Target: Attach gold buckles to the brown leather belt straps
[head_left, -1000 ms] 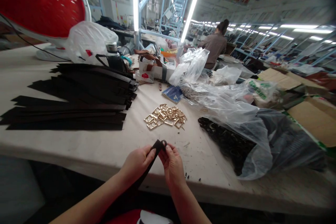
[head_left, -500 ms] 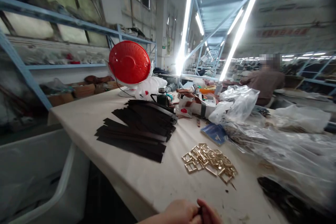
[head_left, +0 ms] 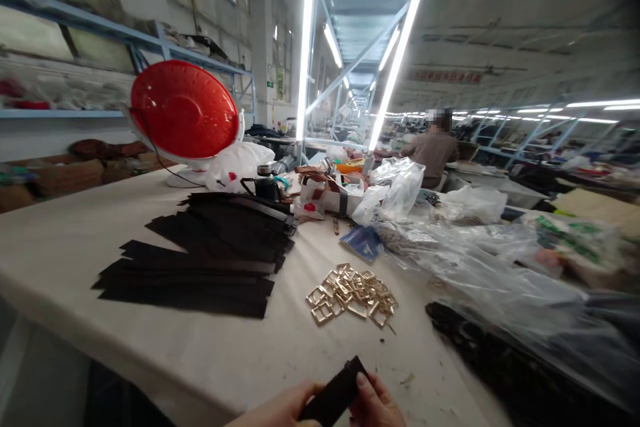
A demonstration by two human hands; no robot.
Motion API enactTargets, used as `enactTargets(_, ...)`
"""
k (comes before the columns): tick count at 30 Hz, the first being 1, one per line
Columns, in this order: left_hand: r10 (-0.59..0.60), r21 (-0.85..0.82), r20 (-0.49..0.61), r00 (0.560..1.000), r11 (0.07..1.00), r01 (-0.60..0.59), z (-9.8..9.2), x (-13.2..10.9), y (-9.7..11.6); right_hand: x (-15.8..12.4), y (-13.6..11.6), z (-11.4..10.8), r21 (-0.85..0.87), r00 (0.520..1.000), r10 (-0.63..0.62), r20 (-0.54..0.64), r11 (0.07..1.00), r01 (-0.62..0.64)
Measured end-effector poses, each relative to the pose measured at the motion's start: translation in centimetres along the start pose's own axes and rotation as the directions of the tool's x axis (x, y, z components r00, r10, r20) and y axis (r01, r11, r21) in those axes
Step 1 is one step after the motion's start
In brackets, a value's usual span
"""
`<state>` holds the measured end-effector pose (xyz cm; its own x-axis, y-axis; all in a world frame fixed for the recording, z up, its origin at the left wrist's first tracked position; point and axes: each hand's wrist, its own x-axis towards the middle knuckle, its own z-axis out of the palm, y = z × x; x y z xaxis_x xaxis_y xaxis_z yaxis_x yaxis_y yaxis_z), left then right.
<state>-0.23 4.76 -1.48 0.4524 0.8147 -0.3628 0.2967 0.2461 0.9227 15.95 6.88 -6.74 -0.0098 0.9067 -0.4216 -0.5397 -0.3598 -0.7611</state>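
Note:
At the bottom edge, my left hand [head_left: 280, 410] and my right hand [head_left: 377, 405] both pinch the end of a black strap [head_left: 336, 392] that sticks up between them over the table's near edge. Only the tops of both hands show. A heap of gold metal buckles [head_left: 353, 292] lies on the white table [head_left: 70, 247] just beyond the hands. To the left of the buckles sits a fanned stack of black straps [head_left: 210, 250].
A red fan [head_left: 184, 110] stands at the table's back left beside a white bag [head_left: 239, 163]. Clear plastic bags [head_left: 480, 267] and dark small parts [head_left: 480, 347] cover the right side. Boxes and clutter [head_left: 325, 197] sit mid-back. Another person [head_left: 434, 147] sits far behind.
My view swung up and left, then partly back, so the hands dropped to the bottom edge. The strap's looped end from a second ago now shows as a flat end held between both hands.

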Motion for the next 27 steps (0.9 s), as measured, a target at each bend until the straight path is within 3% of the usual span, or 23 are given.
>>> enactTargets(3, -0.025, -0.135, 0.008, 1.000, 0.991, 0.026, -0.3, 0.0, 0.9, -0.7, 0.2, 0.7, -0.062, 0.994, 0.025, 0.103, 0.998, -0.019)
enactTargets(7, -0.006, -0.114, -0.058, 0.998, 0.993, -0.001, -1.0, 0.5, 2.1, -1.1, -0.1, 1.4, -0.251, 0.983, -0.019, 0.180, 0.966, 0.064)
enactTargets(13, -0.049, -0.212, 0.103, 0.994, 0.975, 0.070, -1.1, 0.9, 0.6, -1.0, -0.9, 1.5, -0.219, 0.979, -0.117, 0.165, 0.964, 0.152)
enactTargets(16, -0.058, -0.232, 0.047, 0.997, 0.970, 0.068, -1.4, 1.2, 0.4, -1.3, -0.2, 1.9, -0.334, 0.979, -0.094, 0.183, 0.930, 0.152)
enactTargets(19, -0.067, -0.207, 0.021, 0.998, 0.976, 0.070, -2.1, 1.7, 1.0, -1.0, -0.9, 2.1, -0.463, 0.944, -0.083, 0.318, 0.855, 0.232)
enactTargets(20, -0.083, -0.200, 0.012, 0.996, 0.976, 0.084, -2.3, 1.9, 1.2, -0.4, -1.7, 2.0, -0.535, 0.923, -0.116, 0.367, 0.786, 0.311)
enactTargets(21, -0.104, -0.198, -0.002, 0.995, 0.975, 0.102, -2.5, 2.1, 1.3, 0.5, -2.8, 2.0, -0.639, 0.901, -0.163, 0.401, 0.655, 0.403)
enactTargets(23, -0.160, -0.212, -0.035, 0.986, 0.966, 0.149, -2.7, 2.4, 1.4, 3.0, -5.3, 2.0, -0.830, 0.861, -0.278, 0.427, 0.257, 0.495)
enactTargets(24, -0.182, -0.227, -0.050, 0.982, 0.960, 0.167, -2.7, 2.6, 1.4, 4.5, -6.5, 2.1, -0.896, 0.857, -0.308, 0.412, 0.034, 0.443)
enactTargets(25, -0.201, -0.245, -0.061, 0.978, 0.953, 0.180, -2.6, 2.7, 1.3, 6.0, -7.5, 2.2, -0.918, 0.861, -0.322, 0.392, -0.074, 0.390)
enactTargets(27, -0.225, -0.286, -0.086, 0.970, 0.939, 0.193, -2.5, 2.8, 1.1, 8.4, -9.0, 2.7, -0.930, 0.880, -0.307, 0.361, -0.181, 0.319)
